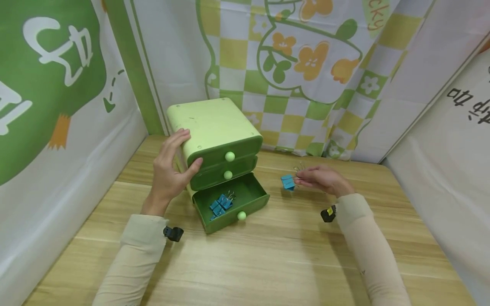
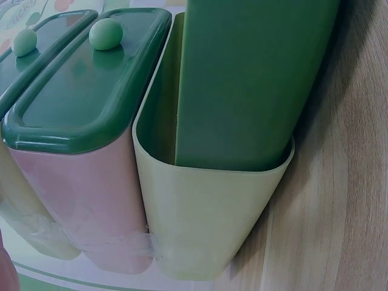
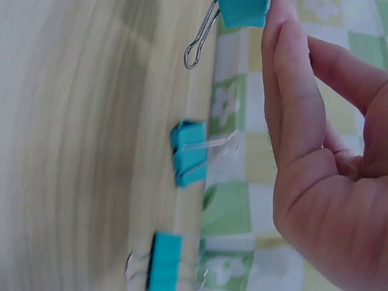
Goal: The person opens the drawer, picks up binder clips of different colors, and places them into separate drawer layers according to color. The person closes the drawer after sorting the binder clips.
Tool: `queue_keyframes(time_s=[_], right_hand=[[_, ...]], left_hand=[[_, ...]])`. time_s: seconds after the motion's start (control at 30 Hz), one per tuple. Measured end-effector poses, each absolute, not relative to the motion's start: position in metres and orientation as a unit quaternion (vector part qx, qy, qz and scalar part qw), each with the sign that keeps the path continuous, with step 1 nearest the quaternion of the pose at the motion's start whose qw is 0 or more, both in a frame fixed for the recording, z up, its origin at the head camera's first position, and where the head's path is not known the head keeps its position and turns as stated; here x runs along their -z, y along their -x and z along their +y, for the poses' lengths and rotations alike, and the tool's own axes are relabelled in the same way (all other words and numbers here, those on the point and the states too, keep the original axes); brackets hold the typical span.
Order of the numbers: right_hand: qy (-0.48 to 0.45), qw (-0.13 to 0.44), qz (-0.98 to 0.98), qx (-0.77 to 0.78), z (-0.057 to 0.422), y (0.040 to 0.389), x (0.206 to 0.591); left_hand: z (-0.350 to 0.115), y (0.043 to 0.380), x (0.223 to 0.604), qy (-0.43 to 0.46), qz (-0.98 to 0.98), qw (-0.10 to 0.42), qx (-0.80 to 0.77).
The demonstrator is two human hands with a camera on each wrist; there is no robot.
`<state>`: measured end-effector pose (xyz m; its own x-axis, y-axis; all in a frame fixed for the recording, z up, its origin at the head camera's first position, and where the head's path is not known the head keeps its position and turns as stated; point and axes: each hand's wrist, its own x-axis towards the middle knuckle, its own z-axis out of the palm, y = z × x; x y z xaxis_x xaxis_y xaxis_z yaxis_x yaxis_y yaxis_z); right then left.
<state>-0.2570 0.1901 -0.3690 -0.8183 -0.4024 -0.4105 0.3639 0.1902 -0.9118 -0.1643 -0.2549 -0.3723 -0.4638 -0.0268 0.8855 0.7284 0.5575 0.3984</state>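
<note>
A small desktop drawer cabinet (image 1: 214, 121) with a pale green top and dark green drawer fronts stands on the table. My left hand (image 1: 168, 172) grips its upper left front corner, thumb against the top drawer's front. The bottom drawer (image 1: 254, 204) is pulled out, with several blue binder clips (image 1: 221, 205) inside. To the cabinet's right, my right hand (image 1: 323, 178) pinches a blue binder clip (image 3: 244, 12) at its fingertips. Two more blue clips, one at mid-view (image 3: 190, 154) and one lower down (image 3: 165, 260), show past the fingers in the right wrist view.
The wooden table (image 1: 268, 263) reaches toward me in front of the drawer. Behind it hangs a checked, printed curtain (image 1: 275, 93). In the left wrist view, the two upper drawers (image 2: 79, 91) are pushed in and the pulled-out one (image 2: 248, 85) juts past them.
</note>
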Motion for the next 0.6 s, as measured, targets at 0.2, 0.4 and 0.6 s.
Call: queue_keyframes(time_s=[0.2,0.4,0.6], right_hand=[[0.040,0.303,0.711,0.633,0.167,0.252,0.357],[0.063,0.307,0.719,0.621,0.143,0.247,0.349],[0.083,0.310,0.721,0.614,0.121,0.238,0.344]], left_hand=[[-0.256,0.164,0.372,0.232,-0.752,0.463,0.407],[-0.256,0.164,0.372,0.232,-0.751,0.465,0.407],[-0.255,0.164,0.372,0.234,-0.749,0.466,0.409]])
